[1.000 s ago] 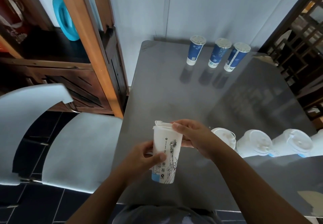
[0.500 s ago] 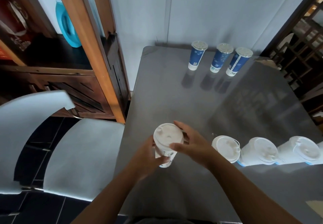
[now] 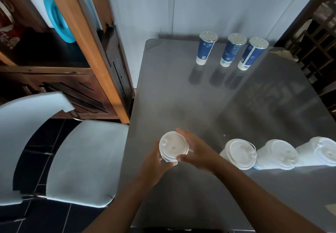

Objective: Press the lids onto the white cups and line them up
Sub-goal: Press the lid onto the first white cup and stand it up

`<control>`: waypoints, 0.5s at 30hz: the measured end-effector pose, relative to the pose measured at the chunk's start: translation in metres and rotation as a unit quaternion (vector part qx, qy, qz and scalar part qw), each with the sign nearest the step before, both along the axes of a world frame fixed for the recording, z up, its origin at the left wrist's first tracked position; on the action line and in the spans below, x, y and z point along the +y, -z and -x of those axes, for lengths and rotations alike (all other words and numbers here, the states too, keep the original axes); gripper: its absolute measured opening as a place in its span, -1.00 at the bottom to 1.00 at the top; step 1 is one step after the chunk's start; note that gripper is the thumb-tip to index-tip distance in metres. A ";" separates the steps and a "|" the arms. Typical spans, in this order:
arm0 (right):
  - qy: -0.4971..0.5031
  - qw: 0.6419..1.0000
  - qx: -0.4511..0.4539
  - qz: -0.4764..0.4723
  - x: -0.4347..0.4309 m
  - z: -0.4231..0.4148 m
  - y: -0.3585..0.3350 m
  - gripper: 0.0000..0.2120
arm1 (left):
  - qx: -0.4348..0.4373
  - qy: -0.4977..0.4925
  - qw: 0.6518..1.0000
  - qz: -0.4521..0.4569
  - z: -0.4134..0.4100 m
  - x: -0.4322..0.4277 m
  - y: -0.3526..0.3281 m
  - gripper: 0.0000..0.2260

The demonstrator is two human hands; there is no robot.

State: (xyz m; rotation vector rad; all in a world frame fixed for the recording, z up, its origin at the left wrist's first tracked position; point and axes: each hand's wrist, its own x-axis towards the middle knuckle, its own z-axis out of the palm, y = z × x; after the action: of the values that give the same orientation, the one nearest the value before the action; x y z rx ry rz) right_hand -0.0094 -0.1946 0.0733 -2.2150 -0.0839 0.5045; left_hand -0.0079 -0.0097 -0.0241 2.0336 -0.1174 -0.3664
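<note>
White cup [image 3: 168, 157] sits near the front-left part of the grey table [image 3: 181, 96], seen almost straight from above, so mostly its white lid [image 3: 173, 146] shows. Lid covers the cup mouth; whether it is fully snapped down cannot be told. Lid has a small round nub near its left edge and a dimple near the middle.

Left hand [image 3: 154, 165] wraps the cup body from the near-left side, fingers curled under the lid rim, grasping the cup. Right hand [image 3: 197, 151] is on the lid's right side, fingertips [image 3: 180, 132] touching the far rim and thumb at the near rim, gripping the lid edge. Both forearms come in from the bottom of the view.

To the right of the held cup, a row of three more white lidded cups runs along the front of the table: first [image 3: 238, 153] just beside the right wrist, second [image 3: 278, 154], third [image 3: 321, 151] partly cut by the right frame edge. They stand close side by side, about touching. Second one shows a blue band at its base.

Far end of the table: three blue cups with clear lids in a row, left [image 3: 205, 48], middle [image 3: 231, 50], right [image 3: 251, 53], well apart from the white ones. Their reflections show on the glossy tabletop.

Left of the table: light grey chair [image 3: 81, 160] with curved backrest, seat just beside the table edge. Behind it a dark wooden cabinet [image 3: 78, 72] with an orange-brown post; a teal bottle [image 3: 58, 20] stands on its shelf. Dark tiled floor [image 3: 45, 142] under the chair. Pale wall [image 3: 200, 3] behind the table, dark lattice screen [image 3: 320, 32] at far right.
</note>
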 end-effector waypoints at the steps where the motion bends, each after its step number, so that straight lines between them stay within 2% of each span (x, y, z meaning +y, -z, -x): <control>1: -0.007 1.000 -0.004 0.009 -0.001 0.000 0.000 -0.20 | 0.007 0.002 1.000 0.001 0.001 0.000 0.001 -0.44; 7: -0.041 0.998 -0.018 0.034 -0.006 -0.001 0.002 -0.23 | 0.012 0.016 1.000 0.000 0.003 0.000 0.003 -0.42; 10: -0.040 0.996 -0.010 0.085 0.005 -0.014 0.000 -0.20 | -0.018 -0.008 1.000 -0.016 0.004 -0.003 0.005 -0.40; 12: -0.045 0.987 -0.076 0.138 0.023 -0.023 -0.003 -0.27 | -0.028 -0.020 0.999 -0.039 0.006 -0.003 0.006 -0.36; 15: -0.065 0.957 -0.194 0.204 0.053 -0.033 -0.002 -0.36 | -0.024 -0.002 0.999 -0.029 0.004 0.000 0.010 -0.37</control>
State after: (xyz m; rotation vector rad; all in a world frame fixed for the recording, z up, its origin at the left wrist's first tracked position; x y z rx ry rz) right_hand 0.0234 -0.1418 0.0754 -2.7043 -0.3637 0.1536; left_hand -0.0123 -0.0100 -0.0343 2.1010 -0.1337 -0.3222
